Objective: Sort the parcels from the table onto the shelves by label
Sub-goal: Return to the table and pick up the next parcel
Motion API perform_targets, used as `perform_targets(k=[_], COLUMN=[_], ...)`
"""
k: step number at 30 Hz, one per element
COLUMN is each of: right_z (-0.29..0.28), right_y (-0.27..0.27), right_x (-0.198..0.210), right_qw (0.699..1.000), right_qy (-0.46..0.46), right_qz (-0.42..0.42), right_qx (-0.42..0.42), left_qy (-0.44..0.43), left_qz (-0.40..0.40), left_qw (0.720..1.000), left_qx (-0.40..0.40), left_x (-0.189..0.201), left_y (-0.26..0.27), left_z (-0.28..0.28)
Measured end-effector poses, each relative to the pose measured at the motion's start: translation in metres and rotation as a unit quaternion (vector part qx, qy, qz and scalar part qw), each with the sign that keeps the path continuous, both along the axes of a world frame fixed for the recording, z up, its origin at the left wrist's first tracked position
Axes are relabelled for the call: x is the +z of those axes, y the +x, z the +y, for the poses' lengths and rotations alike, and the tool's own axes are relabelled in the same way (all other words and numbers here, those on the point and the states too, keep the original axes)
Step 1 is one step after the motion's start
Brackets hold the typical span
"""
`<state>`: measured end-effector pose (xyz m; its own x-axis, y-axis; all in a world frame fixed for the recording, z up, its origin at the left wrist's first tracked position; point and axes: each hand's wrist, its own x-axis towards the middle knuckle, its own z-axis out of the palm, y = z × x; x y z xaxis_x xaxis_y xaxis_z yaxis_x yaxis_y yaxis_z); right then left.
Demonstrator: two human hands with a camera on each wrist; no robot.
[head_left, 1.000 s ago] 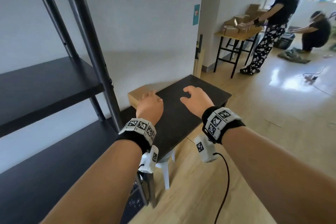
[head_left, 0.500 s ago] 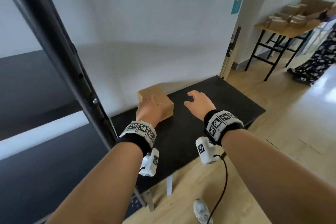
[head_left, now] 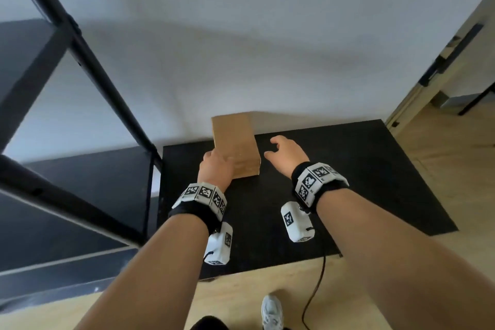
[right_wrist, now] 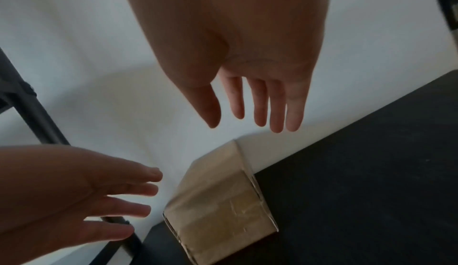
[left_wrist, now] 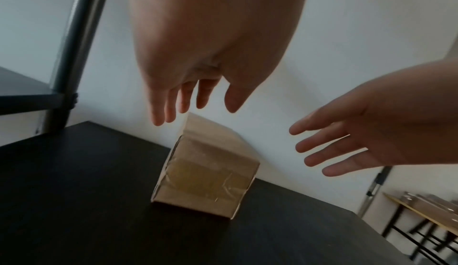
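Both hands, left hand point(head_left: 215, 169) and right hand point(head_left: 286, 154), hover with fingers spread, grasping nothing. The taped cardboard parcel point(head_left: 235, 146) on the tabletop point(head_left: 348, 169) looks stiff and light; take its two long sides

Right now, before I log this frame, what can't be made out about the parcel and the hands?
- Label on the parcel: no view shows one; only plain top and taped end face the cameras.
- Left hand contact: in the head view the hand's back hides its fingers; the wrist views suggest a gap.
- Right hand: open beside the parcel, apart from it.
- Shelf: cut off by the left edge.
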<state>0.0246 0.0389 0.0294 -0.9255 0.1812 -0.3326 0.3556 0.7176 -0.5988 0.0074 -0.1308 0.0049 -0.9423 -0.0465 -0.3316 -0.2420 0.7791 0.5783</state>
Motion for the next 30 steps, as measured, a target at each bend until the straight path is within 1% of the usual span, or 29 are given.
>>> perform_targets(k=[3,7,10,13,16,21,25,27,30], right_z=[0.000,-0.001,0.000,-0.001,-0.003,-0.001,0.000,-0.001,-0.002], right_y=[-0.010,-0.021,-0.030,-0.033,-0.032,-0.025,-0.012,-0.005,0.004], right_x=[-0.016,-0.035,-0.044,-0.049,-0.053,-0.056,-0.060,-0.065,-0.072], right_qw=[0.999,0.997,0.995,0.995,0.996,0.998,0.997,0.997,0.994], right_qy=[-0.007,-0.017,-0.015,-0.019,-0.037,-0.034,-0.040,-0.043,-0.050], right_qz=[-0.023,-0.054,-0.072,-0.064,-0.047,-0.052,-0.052,-0.061,-0.098], right_qx=[0.028,0.045,0.060,0.078,0.065,0.018,0.027,0.028,0.017], left_qy=[0.030,0.033,0.030,0.041,0.067,0.116,0.127,0.128,0.123], left_qz=[-0.032,-0.057,-0.061,-0.057,-0.042,-0.009,0.043,0.073,0.110], left_qw=[0.998,0.996,0.995,0.994,0.991,0.973,0.959,0.956,0.960], left_qx=[0.035,0.062,0.070,0.079,0.107,0.198,0.250,0.254,0.225], left_x=[-0.013,-0.025,-0.034,-0.038,-0.037,-0.036,-0.033,-0.028,-0.023], left_y=[-0.001,-0.008,-0.009,-0.007,-0.003,0.010,0.026,0.033,0.039], left_z=[0.003,0.004,0.004,0.006,0.009,0.012,0.019,0.022,0.024])
